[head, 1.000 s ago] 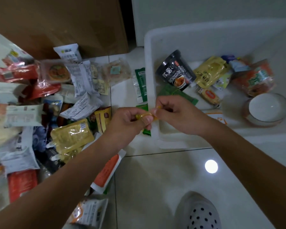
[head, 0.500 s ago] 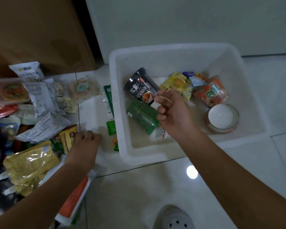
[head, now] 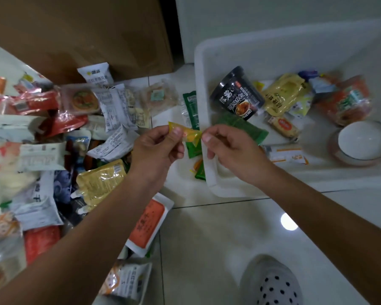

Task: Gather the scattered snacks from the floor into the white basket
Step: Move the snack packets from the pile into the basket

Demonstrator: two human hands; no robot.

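Holding one small yellow sachet [head: 186,134] stretched between both hands, in the air directly over the left rim of the white basket [head: 273,51]. Left hand [head: 156,150]: thumb and forefinger pinch the sachet's outer end, other fingers curled loosely under, holding nothing else. Right hand [head: 231,150]: same pinch on the end nearer the basket interior, remaining fingers folded. Both grips are narrow, closed right down onto the film. Judgement on handling: very light, thin glossy film, soft filling, probably slippery and easy to crush or burst if squeezed mid-body. Best hold is the flat sealed seam at either end, as now; a single end pinch should carry it. It needs no support from below and can simply be dropped, since nothing about it looks fragile. Inside the basket, a black noodle cup [head: 238,93] lies on its side near the left wall, with several pouches beyond it, so there is bare floor near the front-left corner to receive it. Left of the basket, a large pile of snack packets [head: 110,183] is not yet gathered; two green packets [head: 189,108] lie just beside the basket's left wall. Task looks early to midway.
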